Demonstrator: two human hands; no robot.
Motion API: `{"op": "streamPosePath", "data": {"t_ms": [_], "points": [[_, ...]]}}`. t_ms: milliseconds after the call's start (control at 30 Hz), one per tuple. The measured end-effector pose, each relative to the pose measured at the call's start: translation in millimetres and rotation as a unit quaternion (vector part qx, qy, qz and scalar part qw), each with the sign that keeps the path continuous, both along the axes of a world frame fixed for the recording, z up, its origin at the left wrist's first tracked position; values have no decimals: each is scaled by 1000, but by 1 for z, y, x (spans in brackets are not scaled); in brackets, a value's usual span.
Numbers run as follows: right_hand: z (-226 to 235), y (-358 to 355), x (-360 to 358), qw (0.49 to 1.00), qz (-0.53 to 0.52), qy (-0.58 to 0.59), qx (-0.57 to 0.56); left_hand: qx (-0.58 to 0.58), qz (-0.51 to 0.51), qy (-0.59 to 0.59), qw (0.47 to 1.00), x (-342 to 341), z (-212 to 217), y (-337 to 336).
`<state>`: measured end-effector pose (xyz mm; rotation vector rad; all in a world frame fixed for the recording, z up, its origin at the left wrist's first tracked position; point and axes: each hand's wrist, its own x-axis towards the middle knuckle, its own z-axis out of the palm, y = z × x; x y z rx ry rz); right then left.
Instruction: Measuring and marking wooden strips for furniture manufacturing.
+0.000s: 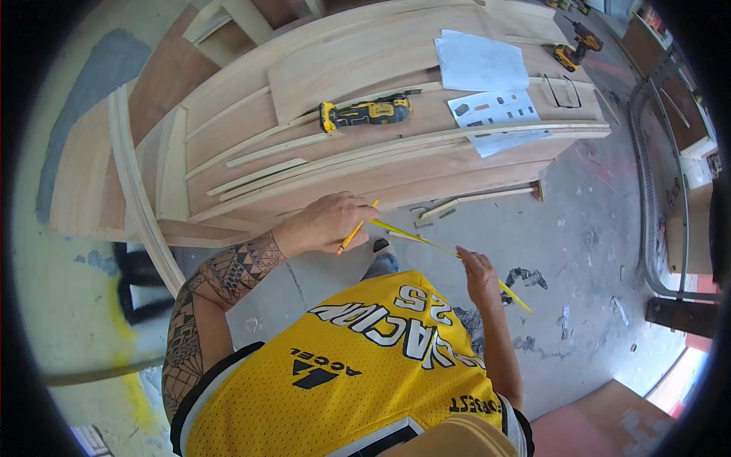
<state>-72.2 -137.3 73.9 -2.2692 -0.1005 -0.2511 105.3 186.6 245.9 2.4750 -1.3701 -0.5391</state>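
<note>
My left hand [324, 225] is closed around a yellow pencil [352, 236] and rests at the near edge of a stack of curved plywood pieces [320, 164]. A thin yellow measuring strip [426, 242] runs from beside that hand down to the right, over the concrete floor. My right hand [480, 276] pinches this strip about midway along; its far end [524, 306] sticks out past the hand. Tattoos cover my left forearm, and a yellow jersey fills the lower middle of the view.
On the plywood lie a yellow and black power tool [367, 113], two sheets of paper [480, 62] [499, 114] and a pair of glasses [563, 91]. A drill [579, 44] lies at the top right. Metal rails [662, 190] curve along the right. The floor is paint-spattered.
</note>
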Motion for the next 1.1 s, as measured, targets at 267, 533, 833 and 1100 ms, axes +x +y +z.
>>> {"op": "streamPosePath", "data": {"t_ms": [267, 533, 833, 1100], "points": [[-17, 95, 48, 974, 156, 59, 154, 116, -15, -7, 993, -13, -10, 17], [-33, 107, 85, 957, 130, 188, 177, 31, 15, 106, 994, 43, -45, 130], [-14, 154, 244, 999, 36, 12, -6, -200, 308, 78, 927, 150, -76, 269], [-24, 184, 346, 949, 117, 70, -285, -175, 425, -200, 865, 254, -141, 321]]}}
